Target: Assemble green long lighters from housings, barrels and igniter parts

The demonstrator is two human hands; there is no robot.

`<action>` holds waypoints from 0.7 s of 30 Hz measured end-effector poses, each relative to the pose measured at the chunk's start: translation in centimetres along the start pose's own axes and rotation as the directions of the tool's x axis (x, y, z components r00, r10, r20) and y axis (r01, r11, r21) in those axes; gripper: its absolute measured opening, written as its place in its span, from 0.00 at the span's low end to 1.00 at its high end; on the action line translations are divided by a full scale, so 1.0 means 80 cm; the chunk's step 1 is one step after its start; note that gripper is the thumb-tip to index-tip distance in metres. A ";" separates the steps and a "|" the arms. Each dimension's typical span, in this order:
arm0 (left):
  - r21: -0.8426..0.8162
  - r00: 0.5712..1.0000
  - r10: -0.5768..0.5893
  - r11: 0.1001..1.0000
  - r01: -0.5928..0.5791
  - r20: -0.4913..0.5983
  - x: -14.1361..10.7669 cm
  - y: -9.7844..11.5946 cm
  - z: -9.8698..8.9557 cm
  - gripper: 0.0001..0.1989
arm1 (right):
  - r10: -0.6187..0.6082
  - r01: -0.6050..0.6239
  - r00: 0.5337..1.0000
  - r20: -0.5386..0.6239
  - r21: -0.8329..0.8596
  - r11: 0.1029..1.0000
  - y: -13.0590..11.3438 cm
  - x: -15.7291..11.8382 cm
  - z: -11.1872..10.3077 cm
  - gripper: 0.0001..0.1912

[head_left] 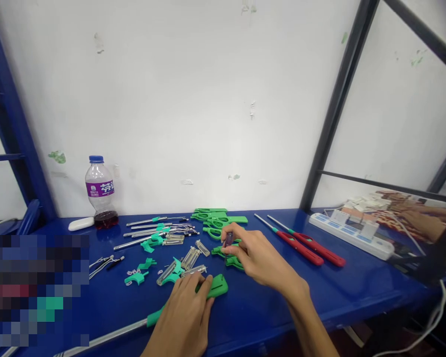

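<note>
My left hand [188, 310] is closed over the green handle [218, 286] of a long-necked utility lighter, pressing it to the blue tabletop. Its metal tube [113, 336] runs toward the lower left. Above the handle's end, my right hand [258, 255] pinches a small screwdriver [229, 240] with a dark purplish handle, its thin shaft pointing down. Whether the tip touches the lighter I cannot tell. Beyond my left hand lie clear fuel tanks [190, 258] and teal plastic pieces [137, 278]. Several green handle shells [226, 219] lie behind my right hand, which partly hides some.
Two red lighters [295, 247] lie to the right, near a white power strip [351, 235]. Metal tubes with wires [148, 232] are spread at the back left. A bottle [99, 191] of dark drink stands by the wall, beside a white oblong object [81, 224].
</note>
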State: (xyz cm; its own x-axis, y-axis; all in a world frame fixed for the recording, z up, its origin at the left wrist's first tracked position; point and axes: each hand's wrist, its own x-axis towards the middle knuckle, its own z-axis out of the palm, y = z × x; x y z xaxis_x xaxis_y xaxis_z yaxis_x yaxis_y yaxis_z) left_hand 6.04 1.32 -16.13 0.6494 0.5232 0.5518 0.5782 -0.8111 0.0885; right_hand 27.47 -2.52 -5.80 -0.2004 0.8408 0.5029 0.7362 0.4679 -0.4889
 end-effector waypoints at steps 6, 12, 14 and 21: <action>0.000 0.999 0.029 1.000 -0.029 -0.037 -0.003 -0.007 0.008 0.18 | 0.008 -0.009 1.000 -0.013 -0.040 0.999 -0.002 0.002 0.007 0.09; -0.008 0.999 0.044 0.999 -0.044 -0.018 -0.001 -0.010 0.009 0.20 | 0.012 -0.019 0.995 -0.095 -0.072 0.997 0.001 0.004 0.001 0.08; -0.015 0.999 0.038 0.999 -0.038 -0.015 0.000 -0.010 0.007 0.20 | 0.029 -0.045 0.967 -0.254 -0.056 0.997 0.000 0.003 -0.007 0.05; -0.063 0.999 -0.016 0.998 0.019 0.039 0.003 -0.002 0.002 0.20 | 0.105 -0.125 0.985 -0.139 -0.140 0.982 -0.005 0.004 -0.017 0.07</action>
State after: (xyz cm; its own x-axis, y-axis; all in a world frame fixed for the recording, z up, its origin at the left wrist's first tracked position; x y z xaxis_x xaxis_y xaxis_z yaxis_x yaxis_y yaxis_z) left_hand 6.13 1.61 -16.14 0.6584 0.5461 0.5179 0.5579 -0.8160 0.1512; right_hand 27.99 -2.80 -4.46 -0.0298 0.8393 0.5428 0.8386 0.3165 -0.4434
